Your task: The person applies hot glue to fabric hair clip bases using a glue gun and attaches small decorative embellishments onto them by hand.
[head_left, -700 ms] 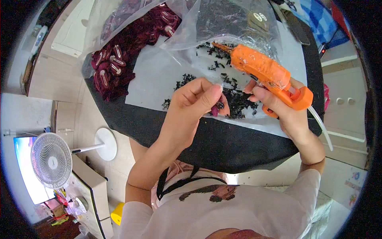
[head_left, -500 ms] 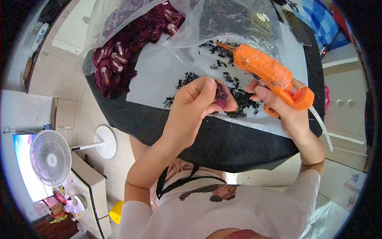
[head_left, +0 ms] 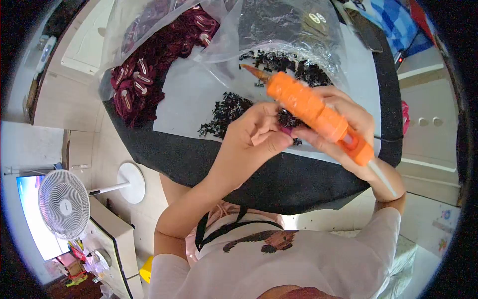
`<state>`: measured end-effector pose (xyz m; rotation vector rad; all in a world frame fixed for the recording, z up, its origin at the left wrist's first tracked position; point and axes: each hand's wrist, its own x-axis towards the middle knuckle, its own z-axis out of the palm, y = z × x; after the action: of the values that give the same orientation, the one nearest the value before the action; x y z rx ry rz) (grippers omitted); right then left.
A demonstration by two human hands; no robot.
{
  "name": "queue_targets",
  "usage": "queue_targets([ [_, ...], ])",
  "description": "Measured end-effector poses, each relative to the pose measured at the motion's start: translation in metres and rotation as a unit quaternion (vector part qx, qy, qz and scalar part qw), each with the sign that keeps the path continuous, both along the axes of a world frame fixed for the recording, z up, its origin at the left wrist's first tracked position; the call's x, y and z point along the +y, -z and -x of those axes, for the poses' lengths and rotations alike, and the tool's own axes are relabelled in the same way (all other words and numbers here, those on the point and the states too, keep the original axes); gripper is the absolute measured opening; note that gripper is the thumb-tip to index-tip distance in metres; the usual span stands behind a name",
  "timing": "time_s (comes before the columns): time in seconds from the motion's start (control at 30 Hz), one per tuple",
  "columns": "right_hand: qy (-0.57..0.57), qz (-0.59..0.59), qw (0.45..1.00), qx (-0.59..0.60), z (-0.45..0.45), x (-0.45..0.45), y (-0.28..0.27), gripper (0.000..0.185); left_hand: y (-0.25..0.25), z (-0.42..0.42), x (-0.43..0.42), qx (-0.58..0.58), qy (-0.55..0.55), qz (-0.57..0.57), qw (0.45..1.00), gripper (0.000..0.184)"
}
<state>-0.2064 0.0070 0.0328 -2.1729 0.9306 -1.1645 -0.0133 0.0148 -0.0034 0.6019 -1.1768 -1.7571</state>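
Note:
My left hand [head_left: 251, 137] is closed, its thumb and fingers pinching a small purple piece [head_left: 286, 130] that is mostly hidden. My right hand [head_left: 348, 117] grips an orange glue gun [head_left: 303, 104], whose nozzle points up and left over the table. A pale glue stick [head_left: 382, 179] sticks out of the gun's rear end. The right fingertips also reach the purple piece, touching it or very near it. Below and behind the hands, small black bits [head_left: 226, 112], some star-shaped, lie scattered on a white sheet [head_left: 184, 99].
Dark red fabric pieces with metal snap clips [head_left: 142, 79] lie in a heap at the left, partly under a clear plastic bag [head_left: 229, 45]. Beneath is a black-covered table [head_left: 199, 164]. A white fan [head_left: 63, 204] stands at the lower left. A cable [head_left: 391, 138] runs on the right.
My right hand has brought the glue gun left and tilted it more steeply. Both hands now meet at the purple piece, and my left fingers have curled in around it.

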Motion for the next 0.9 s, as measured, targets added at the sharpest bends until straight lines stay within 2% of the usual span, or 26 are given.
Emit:
queue_targets([
  [0.07,-0.003,0.009,1.0,-0.001,0.001,-0.001,0.006,0.024,0.002,0.004,0.003,0.017,0.009,0.005,1.0,0.041],
  [0.2,-0.01,0.033,0.999,0.043,0.003,0.0,0.006,0.024,0.004,0.002,0.003,-0.089,0.035,0.08,0.992,0.044],
  [0.37,0.021,0.057,0.997,0.058,0.008,0.001,0.007,0.025,0.002,0.004,0.004,-0.031,0.042,0.013,0.999,0.043],
  [0.47,0.101,0.007,0.995,0.022,0.004,0.008,-0.003,0.024,0.0,0.001,0.001,-0.028,0.049,-0.01,0.998,0.041],
  [0.5,0.103,-0.006,0.994,0.043,0.008,0.009,-0.009,0.022,0.001,0.0,0.001,-0.036,0.05,-0.012,0.998,0.041],
  [0.63,0.152,-0.077,0.982,-0.084,0.009,0.012,-0.013,0.03,0.002,0.002,0.003,-0.042,0.01,-0.003,0.999,0.034],
  [0.73,0.151,-0.156,0.97,-0.109,0.013,0.017,-0.017,0.03,0.001,0.003,0.003,-0.046,-0.013,-0.032,0.998,0.03],
  [0.9,0.126,-0.121,0.979,-0.106,0.009,0.014,-0.012,0.03,-0.002,-0.002,-0.003,-0.082,-0.001,-0.061,0.995,0.025],
])
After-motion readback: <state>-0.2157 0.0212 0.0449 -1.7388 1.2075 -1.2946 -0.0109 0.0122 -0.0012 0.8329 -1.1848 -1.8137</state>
